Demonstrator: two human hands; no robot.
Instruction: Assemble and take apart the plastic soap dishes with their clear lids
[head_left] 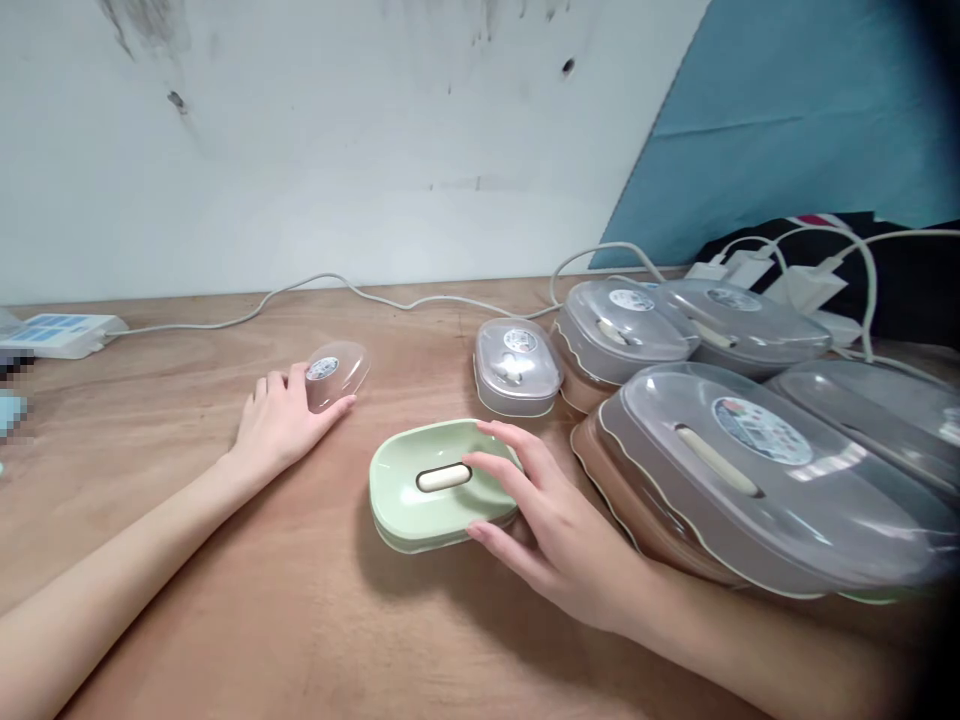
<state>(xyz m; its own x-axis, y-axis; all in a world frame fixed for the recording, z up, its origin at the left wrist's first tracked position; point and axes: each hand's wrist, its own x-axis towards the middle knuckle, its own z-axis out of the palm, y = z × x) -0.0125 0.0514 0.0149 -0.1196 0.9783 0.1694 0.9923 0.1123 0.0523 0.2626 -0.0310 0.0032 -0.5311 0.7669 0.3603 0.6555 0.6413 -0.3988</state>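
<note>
My right hand grips the right end of a pale green oval dish, thumb on its near side and fingers at its far rim. A cream oblong piece sits in a dark-edged slot in the dish's middle, with my fingertip beside it. Farther left, my left hand is closed around the left side of a small clear plastic lid bearing a round printed sticker. Part of that lid is hidden behind my fingers and thumb.
A small clear-lidded container stands beyond the dish. Several larger containers with clear domed lids crowd the right. A white cable runs along the wall to a power strip at far left; plugged-in white adapters are at back right.
</note>
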